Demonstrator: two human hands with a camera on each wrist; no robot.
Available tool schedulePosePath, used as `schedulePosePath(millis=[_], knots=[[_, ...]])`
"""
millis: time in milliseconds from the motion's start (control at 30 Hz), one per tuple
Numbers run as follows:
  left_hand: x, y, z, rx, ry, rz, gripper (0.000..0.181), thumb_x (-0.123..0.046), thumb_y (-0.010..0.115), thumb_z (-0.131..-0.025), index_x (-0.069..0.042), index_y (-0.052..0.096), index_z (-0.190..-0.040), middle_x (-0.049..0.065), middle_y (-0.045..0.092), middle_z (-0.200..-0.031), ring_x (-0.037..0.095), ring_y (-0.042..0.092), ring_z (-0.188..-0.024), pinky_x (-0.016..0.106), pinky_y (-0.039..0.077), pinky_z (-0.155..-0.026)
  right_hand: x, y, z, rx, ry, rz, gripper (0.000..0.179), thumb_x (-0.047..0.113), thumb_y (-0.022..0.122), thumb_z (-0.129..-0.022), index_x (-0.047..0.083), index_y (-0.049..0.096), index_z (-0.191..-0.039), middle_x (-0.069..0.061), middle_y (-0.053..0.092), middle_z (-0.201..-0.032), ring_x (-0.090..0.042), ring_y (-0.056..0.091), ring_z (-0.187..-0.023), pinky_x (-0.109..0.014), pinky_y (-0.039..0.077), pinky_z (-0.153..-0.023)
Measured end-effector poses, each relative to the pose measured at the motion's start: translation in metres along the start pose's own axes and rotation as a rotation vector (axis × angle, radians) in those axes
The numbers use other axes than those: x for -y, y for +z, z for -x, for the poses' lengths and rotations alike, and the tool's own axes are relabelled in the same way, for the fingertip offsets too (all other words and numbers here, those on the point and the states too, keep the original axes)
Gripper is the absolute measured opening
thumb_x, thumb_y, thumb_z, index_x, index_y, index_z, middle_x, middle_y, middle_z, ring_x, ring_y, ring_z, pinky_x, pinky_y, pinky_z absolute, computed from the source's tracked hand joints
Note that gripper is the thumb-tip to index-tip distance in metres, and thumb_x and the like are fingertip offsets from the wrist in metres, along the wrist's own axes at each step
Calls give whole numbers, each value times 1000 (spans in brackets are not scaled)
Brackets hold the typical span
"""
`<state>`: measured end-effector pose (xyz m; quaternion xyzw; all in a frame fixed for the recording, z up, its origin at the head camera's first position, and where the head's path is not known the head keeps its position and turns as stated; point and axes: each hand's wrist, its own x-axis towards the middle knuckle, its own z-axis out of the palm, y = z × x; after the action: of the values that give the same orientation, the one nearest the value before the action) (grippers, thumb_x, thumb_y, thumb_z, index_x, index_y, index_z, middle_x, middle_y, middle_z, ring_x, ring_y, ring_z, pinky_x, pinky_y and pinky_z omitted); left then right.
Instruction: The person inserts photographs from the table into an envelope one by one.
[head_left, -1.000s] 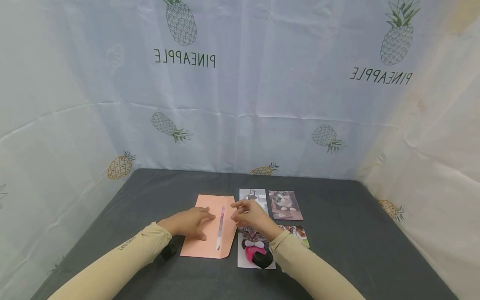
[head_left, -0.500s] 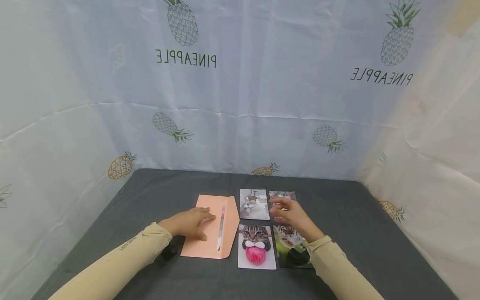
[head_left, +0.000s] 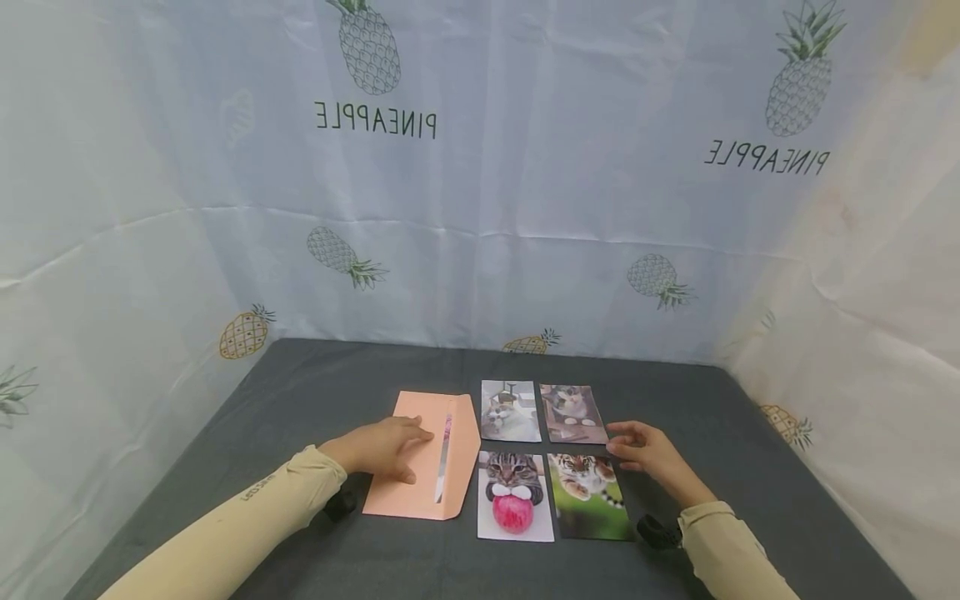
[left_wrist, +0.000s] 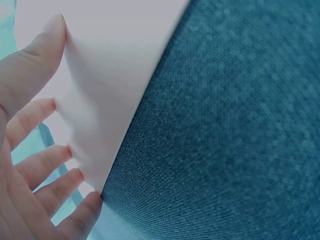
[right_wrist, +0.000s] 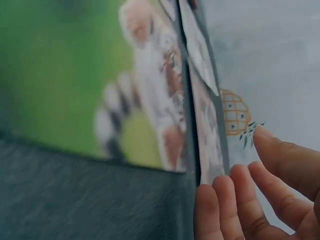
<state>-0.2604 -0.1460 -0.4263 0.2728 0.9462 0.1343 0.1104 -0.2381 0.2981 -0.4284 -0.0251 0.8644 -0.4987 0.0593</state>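
Observation:
My left hand [head_left: 378, 450] rests on a peach envelope [head_left: 426, 467], thumb and fingers spread over its left half. The envelope's flap lies unfolded to the right, and a narrow strip of a picture [head_left: 444, 458] shows through a slot. My right hand [head_left: 648, 454] holds nothing. Its fingertips are right at the right edge of a photo of a cat [head_left: 573, 414], the upper right one of a two-by-two set. Below that lies a tiger cub photo [head_left: 588, 496], also large in the right wrist view. A pale photo with a cat [head_left: 510, 411] and a tabby with a pink ball [head_left: 513, 500] form the left column.
Everything lies on a dark cloth-covered table [head_left: 330, 392]. A white curtain [head_left: 480, 167] printed with pineapples encloses the back and sides. A black device [head_left: 658, 532] sits at my right wrist and another [head_left: 340, 504] at my left.
My right hand has moved right, from the envelope's flap side across the photos to beside the upper right photo, uncovering all of them. The left hand has stayed on the envelope.

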Motion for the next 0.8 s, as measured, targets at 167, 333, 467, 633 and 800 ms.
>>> schedulePosePath(millis=[167, 333, 467, 633, 800], knots=[[-1, 1, 0, -2, -3, 3, 65, -31, 82, -76, -15, 59, -134, 17, 42, -150, 34, 37, -140, 50, 36, -109, -5, -3, 6, 36, 35, 71, 49, 13, 68, -90, -11, 51, -129, -17, 65, -102, -27, 66, -95, -42, 57, -78], [-1, 2, -1, -3, -12, 1, 64, -33, 82, -76, -17, 59, -134, 14, 43, -150, 32, 37, -141, 49, 37, -109, -6, -2, 7, 75, 47, 126, 42, 9, 67, -89, -11, 53, -124, -11, 67, -93, -24, 66, -87, -43, 56, -73], [-1, 2, -1, -3, -11, -2, 64, -33, 82, -76, -18, 59, -134, 14, 43, -150, 31, 37, -141, 48, 37, -109, -6, -1, 8, 79, 68, 156, 45, 11, 72, -86, -10, 55, -122, -12, 65, -95, -22, 65, -85, -42, 56, -73], [-2, 1, -1, 1, -22, 2, 64, -32, 82, -76, -18, 59, -134, 13, 42, -150, 31, 37, -141, 48, 36, -110, -4, 2, 8, 79, 59, 196, 53, 9, 79, -78, -10, 55, -121, -16, 60, -99, -20, 59, -82, -38, 53, -70], [-4, 0, 1, 5, -31, 6, 64, -32, 82, -76, -18, 59, -134, 13, 42, -151, 31, 37, -141, 48, 36, -110, -5, 6, 8, 71, 2, 226, 53, 3, 82, -72, -11, 56, -116, -14, 54, -93, -20, 49, -78, -32, 46, -65]])
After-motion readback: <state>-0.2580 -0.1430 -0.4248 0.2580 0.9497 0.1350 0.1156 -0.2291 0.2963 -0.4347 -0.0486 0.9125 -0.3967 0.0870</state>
